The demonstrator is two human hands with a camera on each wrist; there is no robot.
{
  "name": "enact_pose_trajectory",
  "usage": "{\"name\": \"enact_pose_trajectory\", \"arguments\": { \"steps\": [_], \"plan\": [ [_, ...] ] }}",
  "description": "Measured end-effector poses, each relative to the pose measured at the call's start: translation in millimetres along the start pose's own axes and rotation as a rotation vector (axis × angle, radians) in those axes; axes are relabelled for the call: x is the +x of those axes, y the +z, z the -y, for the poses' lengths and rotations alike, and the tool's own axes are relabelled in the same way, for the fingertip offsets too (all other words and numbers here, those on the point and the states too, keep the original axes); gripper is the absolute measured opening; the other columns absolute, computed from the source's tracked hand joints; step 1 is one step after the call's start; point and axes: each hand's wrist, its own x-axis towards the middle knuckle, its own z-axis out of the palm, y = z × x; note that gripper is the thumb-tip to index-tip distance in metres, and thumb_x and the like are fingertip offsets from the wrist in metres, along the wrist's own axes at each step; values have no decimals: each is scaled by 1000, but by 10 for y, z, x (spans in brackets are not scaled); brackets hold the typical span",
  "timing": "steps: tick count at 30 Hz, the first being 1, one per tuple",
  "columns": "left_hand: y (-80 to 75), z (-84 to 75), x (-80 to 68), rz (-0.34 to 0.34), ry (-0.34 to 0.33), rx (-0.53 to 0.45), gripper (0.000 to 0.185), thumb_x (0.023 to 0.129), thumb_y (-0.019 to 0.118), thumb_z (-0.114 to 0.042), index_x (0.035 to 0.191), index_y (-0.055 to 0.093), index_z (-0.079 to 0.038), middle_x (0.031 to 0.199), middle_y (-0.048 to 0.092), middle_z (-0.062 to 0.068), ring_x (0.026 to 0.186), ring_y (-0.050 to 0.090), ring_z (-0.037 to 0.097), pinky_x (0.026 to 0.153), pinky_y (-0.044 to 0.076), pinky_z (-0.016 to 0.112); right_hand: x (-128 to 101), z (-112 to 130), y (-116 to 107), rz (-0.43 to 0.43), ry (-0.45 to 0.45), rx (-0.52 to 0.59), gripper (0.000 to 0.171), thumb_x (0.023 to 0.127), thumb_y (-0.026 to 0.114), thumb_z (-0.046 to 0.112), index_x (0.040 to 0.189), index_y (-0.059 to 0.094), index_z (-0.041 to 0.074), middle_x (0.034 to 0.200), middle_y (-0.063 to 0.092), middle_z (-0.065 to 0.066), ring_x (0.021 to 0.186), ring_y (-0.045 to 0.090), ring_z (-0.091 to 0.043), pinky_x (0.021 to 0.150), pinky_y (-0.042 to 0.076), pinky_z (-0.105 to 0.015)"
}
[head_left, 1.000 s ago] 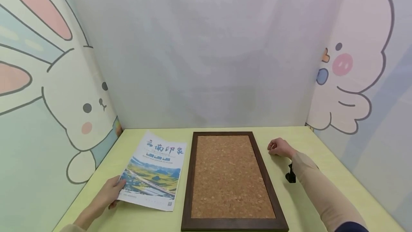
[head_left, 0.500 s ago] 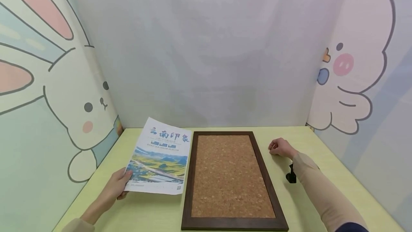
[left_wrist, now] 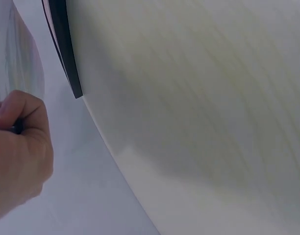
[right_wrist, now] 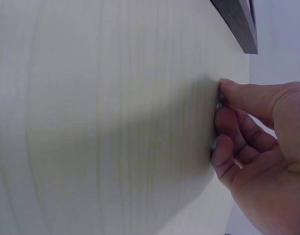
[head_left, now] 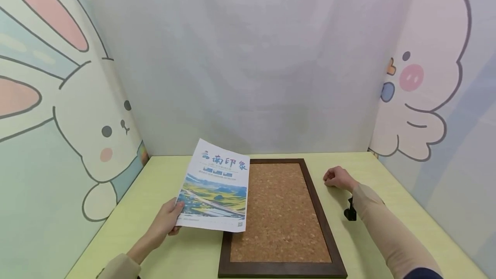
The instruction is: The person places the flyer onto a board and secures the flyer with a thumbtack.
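Head view alone shows the left hand [head_left: 164,221] pinching the poster [head_left: 215,186]; right hand [head_left: 336,178] curled, holding nothing.

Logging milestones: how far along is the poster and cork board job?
Done: the left hand has the poster lifted off the table, its right edge over the cork board. In hand: the carry across. Left: laying it flat; no pins show. The right hand rests curled on the table; anything in it is hidden.

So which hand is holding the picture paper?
The left hand. It pinches the poster by its lower left corner, lifted partly over the cork board. The right hand only rests curled on the table.
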Motion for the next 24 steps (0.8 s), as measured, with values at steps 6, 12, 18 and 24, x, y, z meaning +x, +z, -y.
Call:
{"name": "enact_pose_trajectory", "arguments": {
  "steps": [6, 12, 18, 24],
  "plan": [
    [224, -45, 35, 0, 14, -20, 36, 106, 31, -17, 130, 47, 5, 63, 59, 4, 43, 37, 11, 39, 28, 21, -8, -8, 1, -6, -13, 5, 12, 80, 70, 2, 89, 67, -5, 76, 65, -9, 67, 50, -12, 63, 42, -27],
    [459, -93, 37, 34, 40, -43, 36, 106, 32, -17, 130, 47, 5, 66, 62, 4, 43, 37, 10, 39, 28, 21, -19, -20, 24, -18, -38, 24, 13, 79, 69, 0, 89, 67, -7, 77, 67, -11, 67, 52, -12, 62, 42, -25],
    [678, -168, 39, 50, 61, -60, 36, 105, 34, -18, 130, 47, 4, 68, 64, 4, 42, 37, 10, 40, 31, 21, -25, -29, 34, -26, -37, 30, 12, 79, 69, 0, 89, 67, -7, 78, 68, -12, 66, 52, -12, 61, 43, -26],
    [850, -223, 36, 71, 62, -62, 35, 105, 33, -17, 130, 46, 5, 67, 62, 3, 42, 38, 9, 40, 32, 21, -28, -32, 28, -32, -24, 31, 13, 79, 70, 0, 89, 67, -7, 78, 68, -11, 67, 52, -12, 62, 43, -26]
  ]
}}
